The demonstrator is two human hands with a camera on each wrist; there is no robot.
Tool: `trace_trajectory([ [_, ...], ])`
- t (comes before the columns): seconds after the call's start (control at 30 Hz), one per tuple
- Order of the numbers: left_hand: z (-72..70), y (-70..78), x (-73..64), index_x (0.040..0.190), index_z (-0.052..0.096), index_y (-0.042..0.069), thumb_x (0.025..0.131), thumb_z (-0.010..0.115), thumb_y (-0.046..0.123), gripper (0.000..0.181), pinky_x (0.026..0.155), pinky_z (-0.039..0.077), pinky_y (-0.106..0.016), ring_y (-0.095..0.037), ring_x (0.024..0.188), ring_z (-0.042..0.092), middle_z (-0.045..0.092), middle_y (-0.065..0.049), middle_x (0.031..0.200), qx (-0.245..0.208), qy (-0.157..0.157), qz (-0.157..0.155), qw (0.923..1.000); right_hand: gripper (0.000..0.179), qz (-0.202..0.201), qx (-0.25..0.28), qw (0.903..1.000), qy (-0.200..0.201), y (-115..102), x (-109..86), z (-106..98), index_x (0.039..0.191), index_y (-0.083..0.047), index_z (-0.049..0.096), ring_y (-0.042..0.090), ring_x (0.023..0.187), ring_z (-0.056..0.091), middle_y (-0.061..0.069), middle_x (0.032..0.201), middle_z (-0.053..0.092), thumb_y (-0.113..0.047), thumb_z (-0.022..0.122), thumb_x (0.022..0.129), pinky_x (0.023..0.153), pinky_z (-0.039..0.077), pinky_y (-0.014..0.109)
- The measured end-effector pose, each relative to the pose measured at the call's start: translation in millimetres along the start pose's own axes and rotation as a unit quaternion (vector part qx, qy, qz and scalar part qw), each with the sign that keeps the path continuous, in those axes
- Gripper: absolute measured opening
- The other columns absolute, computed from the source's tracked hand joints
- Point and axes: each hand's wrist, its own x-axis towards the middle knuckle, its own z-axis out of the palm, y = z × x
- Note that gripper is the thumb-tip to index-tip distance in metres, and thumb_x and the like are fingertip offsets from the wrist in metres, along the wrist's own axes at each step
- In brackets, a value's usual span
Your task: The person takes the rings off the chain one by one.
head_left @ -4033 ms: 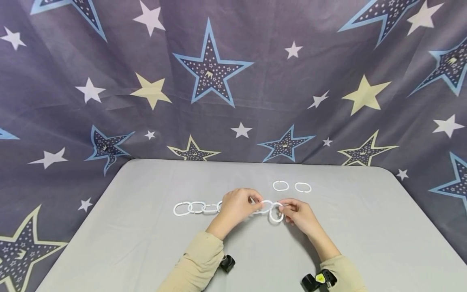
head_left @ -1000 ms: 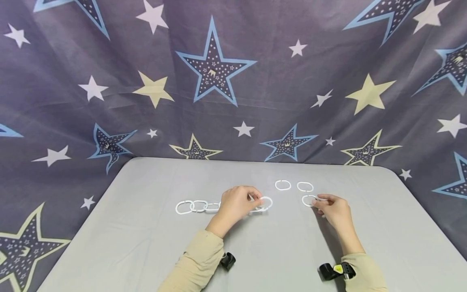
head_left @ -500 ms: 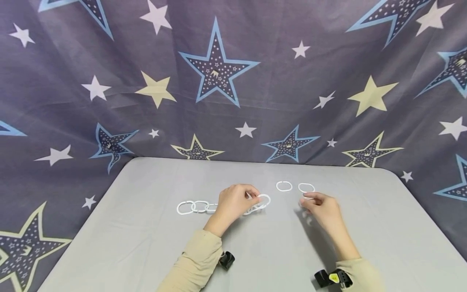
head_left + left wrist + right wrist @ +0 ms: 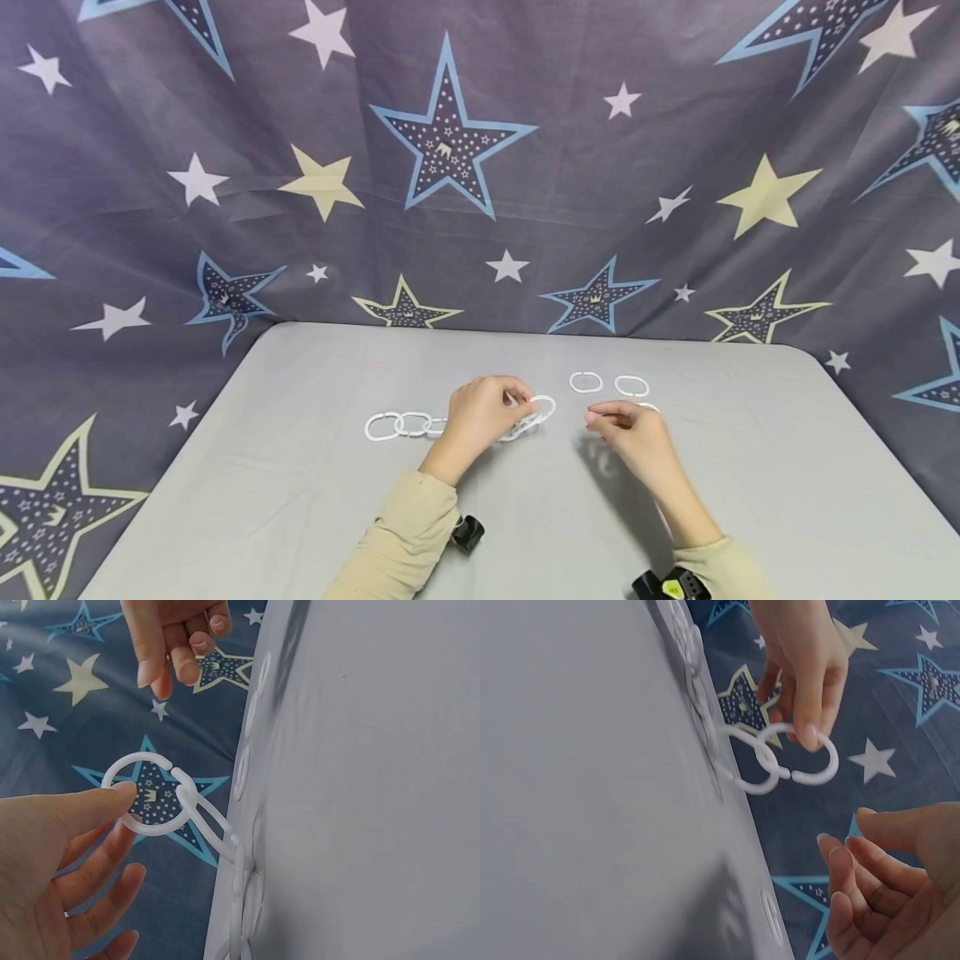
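Note:
My left hand pinches the right end link of a chain of white plastic links between thumb and forefinger. The pinched link is raised, and a small split shows in its ring in the left wrist view. From it the chain slants down to the table, its middle partly hidden by the left hand. To the right, my right hand hovers over the table with fingers loosely bent. Nothing shows between its thumb and fingertips in the wrist views. Behind it a loose white link is mostly covered.
Two more loose white links lie farther back, one at left and one at right. The grey table ends at a hanging star-print cloth. Both wrists carry small black cameras.
Four seconds ago my right hand held a link at the chain's end; afterwards it was at a link on the right. Now it has come back leftward without that link. The left hand keeps its pinch.

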Motion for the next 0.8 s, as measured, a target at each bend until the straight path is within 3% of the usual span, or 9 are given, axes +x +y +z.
trace_trajectory([
  [0.23, 1.0, 0.8, 0.6, 0.087, 0.077, 0.031, 0.082, 0.08, 0.036, 0.008, 0.065, 0.043, -0.026, 0.001, 0.071, 0.057, 0.065, 0.023, 0.075, -0.001, 0.012, 0.004, 0.9999, 0.021, 0.001, 0.015, 0.9998, -0.017, -3, -2.1, 12, 0.103, 0.005, 0.072, 0.028, 0.071, 0.07, 0.012, 0.082, 0.073, -0.011, 0.073, 0.09, 0.065, 0.057, 0.034],
  [0.5, 5.7, 0.0, -0.8, 0.087, 0.077, 0.03, 0.083, 0.08, 0.034, 0.007, 0.062, 0.041, -0.026, 0.002, 0.066, 0.054, 0.066, 0.023, 0.076, -0.005, 0.012, 0.0, 0.9999, 0.019, 0.022, 0.033, 0.999, -0.022, 7, -2.4, 27, 0.098, 0.004, 0.073, 0.023, 0.064, 0.066, 0.011, 0.078, 0.072, -0.013, 0.074, 0.09, 0.053, 0.05, 0.027],
  [0.8, 3.3, -0.4, -1.3, 0.088, 0.077, 0.029, 0.083, 0.079, 0.034, 0.007, 0.064, 0.042, -0.028, -0.001, 0.068, 0.056, 0.068, 0.02, 0.078, -0.007, 0.027, -0.007, 0.9996, 0.016, 0.024, 0.069, 0.9967, -0.035, 1, -1.6, 50, 0.095, 0.006, 0.072, 0.022, 0.06, 0.065, 0.012, 0.075, 0.072, -0.008, 0.075, 0.087, 0.051, 0.053, 0.03],
])
